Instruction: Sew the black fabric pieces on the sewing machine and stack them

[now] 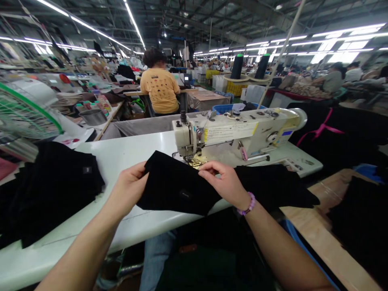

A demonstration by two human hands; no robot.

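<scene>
Both my hands hold up a black fabric piece (176,184) with a small dark label, in front of the sewing machine (230,131). My left hand (130,186) pinches its left edge, the fingertips partly behind the cloth. With thumb and forefinger my right hand (222,182) grips the upper right edge, close to the needle area. Beyond my right wrist, more black fabric (273,184) lies on the machine table (136,149). To the left rests a stack of black pieces (60,182), the top one bearing a small label.
A white fan with a green rim (33,105) stands at the left. At the right are a wooden board (327,206) and black cloth with a pink ribbon (321,127). Ahead, a person in a yellow shirt (160,89) sits facing away. Thread cones (237,66) stand behind the machine.
</scene>
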